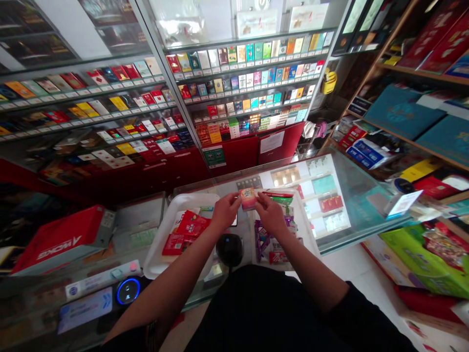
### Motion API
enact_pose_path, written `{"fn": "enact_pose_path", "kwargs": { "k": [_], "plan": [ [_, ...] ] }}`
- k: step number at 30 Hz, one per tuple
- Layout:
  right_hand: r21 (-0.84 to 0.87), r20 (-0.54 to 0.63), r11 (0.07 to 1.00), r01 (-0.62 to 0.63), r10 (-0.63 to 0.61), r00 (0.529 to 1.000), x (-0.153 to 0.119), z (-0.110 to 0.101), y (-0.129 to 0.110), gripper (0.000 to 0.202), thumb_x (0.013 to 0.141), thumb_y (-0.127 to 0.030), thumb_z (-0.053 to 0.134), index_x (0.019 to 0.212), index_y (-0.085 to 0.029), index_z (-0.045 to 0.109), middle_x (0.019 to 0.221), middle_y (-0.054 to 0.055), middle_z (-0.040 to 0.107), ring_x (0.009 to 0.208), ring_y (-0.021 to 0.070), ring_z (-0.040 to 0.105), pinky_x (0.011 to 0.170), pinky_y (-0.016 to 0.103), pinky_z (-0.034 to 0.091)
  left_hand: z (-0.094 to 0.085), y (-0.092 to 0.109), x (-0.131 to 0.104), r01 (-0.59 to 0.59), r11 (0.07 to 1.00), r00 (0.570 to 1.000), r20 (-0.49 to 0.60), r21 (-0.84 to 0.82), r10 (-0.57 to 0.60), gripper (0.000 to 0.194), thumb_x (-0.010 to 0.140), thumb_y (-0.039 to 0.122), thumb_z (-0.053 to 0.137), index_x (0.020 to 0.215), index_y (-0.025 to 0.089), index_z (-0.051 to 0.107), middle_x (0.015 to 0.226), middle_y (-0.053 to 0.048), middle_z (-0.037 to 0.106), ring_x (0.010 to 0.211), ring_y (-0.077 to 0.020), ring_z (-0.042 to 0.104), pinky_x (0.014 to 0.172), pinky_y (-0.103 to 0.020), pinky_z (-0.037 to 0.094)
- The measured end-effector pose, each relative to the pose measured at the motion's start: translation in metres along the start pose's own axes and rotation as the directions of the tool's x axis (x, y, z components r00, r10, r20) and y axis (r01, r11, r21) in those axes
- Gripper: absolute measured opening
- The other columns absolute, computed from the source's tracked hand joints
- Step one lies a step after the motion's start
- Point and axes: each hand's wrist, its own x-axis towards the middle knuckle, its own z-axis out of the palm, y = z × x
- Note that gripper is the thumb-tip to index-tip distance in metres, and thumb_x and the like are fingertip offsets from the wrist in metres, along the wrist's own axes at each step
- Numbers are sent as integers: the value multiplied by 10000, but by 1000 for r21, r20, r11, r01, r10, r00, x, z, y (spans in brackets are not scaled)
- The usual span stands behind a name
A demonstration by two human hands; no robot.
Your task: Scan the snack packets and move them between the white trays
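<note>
Between my two hands is a small pink and orange box (248, 199) with printing on its face. My left hand (227, 209) pinches its left edge, and my right hand (269, 211) pinches its right edge. It is held above the glass counter (240, 178). Under my left forearm stands a white tray (152, 254) with red packets (190, 224) in it. Beneath my right hand is a second white tray (309, 239), holding purple packets (262, 239) and other wrapped goods, partly covered by my arm. A black rounded device (229, 249) sits between the trays.
Shelves of small boxes (242, 80) line the wall beyond the counter. At left lie a red carton (66, 237) and a device with a blue-lit ring (128, 290). On the right are a small sign stand (403, 204), a green package (421, 264) and loaded wooden shelves (403, 137).
</note>
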Motion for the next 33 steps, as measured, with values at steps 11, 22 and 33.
{"fn": "enact_pose_path", "kwargs": {
  "k": [11,22,33],
  "plan": [
    [-75,190,983,168,-152,970,-18,18,9,728,950,-387,533,1609,-159,324,1534,174,532,1460,312,463,1215,547,339,-23,-17,-38,-113,981,982,170,159,86,578,1031,460,404,1559,227,434,1627,-126,436,1572,-293,278,1273,-594,129],
    [-231,346,925,301,-211,914,-32,43,27,878,917,-492,611,1631,-123,256,1683,231,246,1579,371,189,1262,629,121,-33,-46,-62,-203,919,965,226,338,131,747,1009,566,405,1645,205,249,1711,-158,236,1612,-326,105,1266,-620,-6],
    [-218,414,919,329,-218,884,-34,47,20,825,945,-489,568,1614,-96,290,1681,230,255,1577,365,196,1265,605,147,-37,-57,-66,-176,906,976,191,385,108,695,1023,583,338,1585,176,375,1718,-144,217,1609,-317,131,1269,-637,18]
  ]
}}
